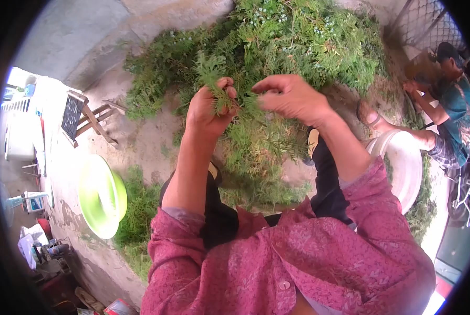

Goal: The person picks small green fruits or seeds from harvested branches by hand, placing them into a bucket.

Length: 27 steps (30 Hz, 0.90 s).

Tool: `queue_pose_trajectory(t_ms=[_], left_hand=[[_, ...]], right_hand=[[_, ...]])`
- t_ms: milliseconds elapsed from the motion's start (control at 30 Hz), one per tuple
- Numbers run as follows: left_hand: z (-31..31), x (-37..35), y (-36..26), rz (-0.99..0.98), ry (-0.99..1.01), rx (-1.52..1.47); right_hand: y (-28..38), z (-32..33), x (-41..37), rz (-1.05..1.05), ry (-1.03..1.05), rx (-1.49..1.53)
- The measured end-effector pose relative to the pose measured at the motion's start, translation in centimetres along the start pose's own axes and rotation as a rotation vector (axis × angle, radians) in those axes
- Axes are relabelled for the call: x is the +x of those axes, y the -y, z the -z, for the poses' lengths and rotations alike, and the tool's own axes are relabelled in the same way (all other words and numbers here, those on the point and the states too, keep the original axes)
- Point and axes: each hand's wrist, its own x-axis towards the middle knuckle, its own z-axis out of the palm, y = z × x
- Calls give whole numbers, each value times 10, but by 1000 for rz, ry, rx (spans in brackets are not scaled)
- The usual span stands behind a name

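My left hand [209, 107] is closed around a green feathery sprig [212, 73] that sticks up above its fingers. My right hand [290, 97] pinches the sprig's lower fronds just to the right of the left hand, fingertips nearly touching it. Both hands are raised over a large heap of the same green branches [298, 37] lying on the concrete ground. More cut greenery [256, 157] lies under my forearms, between my knees. My sleeves are pink and patterned.
A lime-green plastic basin [102, 195] stands at the left beside a smaller green pile [137, 210]. A white bowl [405, 163] is at the right, where another person [450, 113] sits. A small wooden stool [85, 118] lies tipped at the upper left.
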Motion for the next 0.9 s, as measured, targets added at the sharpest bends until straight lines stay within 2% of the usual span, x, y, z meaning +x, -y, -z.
queue_pose_trajectory(t_ms=[33,100,133,200,233,267,300,367,400,433,500,600,633,667,700,733,800,900], left_hand=[[-1,0,2,8,49,14],[0,-2,7,42,72,12],[2,-1,8,42,74,74],[6,4,5,41,67,122],[10,4,3,-34,59,231],[13,1,0,-107,51,341],[13,-2,-5,-103,40,330],[13,-8,-18,-367,-194,298],[18,-13,-27,-371,-202,340],[22,-18,-35,-372,-209,330],[33,-27,-48,-395,-165,309],[47,-36,-58,-379,-152,257],[51,-39,-60,-388,-124,236],[55,-41,-62,-386,-130,231],[59,-45,-64,-382,-99,214],[62,-48,-66,-380,-65,199],[59,-57,-67,-393,-102,224],[57,-68,-65,-413,-121,198]], right_hand=[[-6,-5,4,-9,0,5],[-29,-15,13,96,238,-133],[-41,-19,19,80,298,-27],[-50,-18,20,102,308,-42],[-45,-19,18,151,303,-63],[-36,-19,14,60,257,-165],[-39,-19,14,49,269,-166],[-52,-12,23,248,65,-642],[-92,-11,38,309,-89,-675],[-112,-12,42,307,-78,-682],[-142,-22,47,157,20,-816],[-204,-73,26,-112,213,-1034],[-221,-95,9,-128,375,-1129],[-267,-122,-9,-125,428,-1175],[-263,-144,-30,-126,591,-1130],[-289,-165,-47,-92,706,-1057],[-258,-184,-60,-219,728,-889],[-294,-186,-15,-313,680,-884]])
